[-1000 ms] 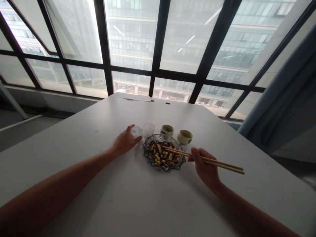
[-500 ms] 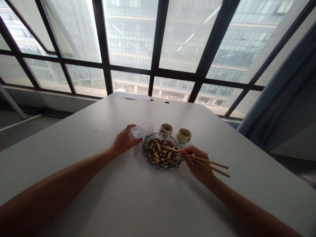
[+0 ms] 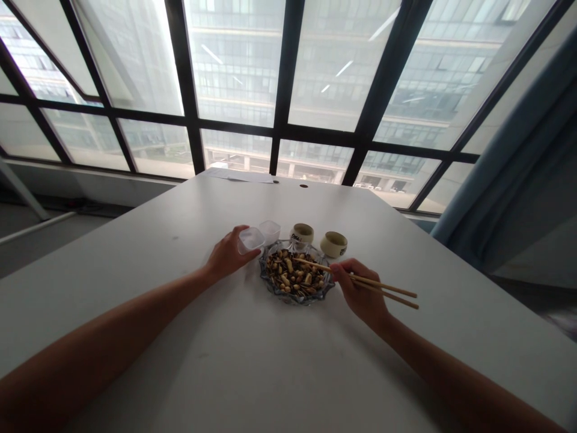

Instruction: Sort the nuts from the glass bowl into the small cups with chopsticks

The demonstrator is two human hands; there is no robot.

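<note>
Left of the glass bowl (image 3: 297,299), the left hand (image 3: 228,255) grasps a plastic cup (image 3: 251,240); rightward, the right hand (image 3: 360,294) pinches chopsticks (image 3: 392,288): hard prodding could flick peanuts (image 3: 308,279) out.

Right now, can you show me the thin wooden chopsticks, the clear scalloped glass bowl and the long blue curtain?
Thin wooden chopsticks (image 3: 387,287): head view, upper stick's rear half.
Clear scalloped glass bowl (image 3: 297,299): head view, front wall.
Long blue curtain (image 3: 500,186): head view, middle of its folds.

Head camera: worn on the person's head, looking forward and down
White table (image 3: 216,373): seen from above its near side
Glass bowl (image 3: 297,299): near, below mid-view
Windows (image 3: 234,72): faced across the table, well off
</note>
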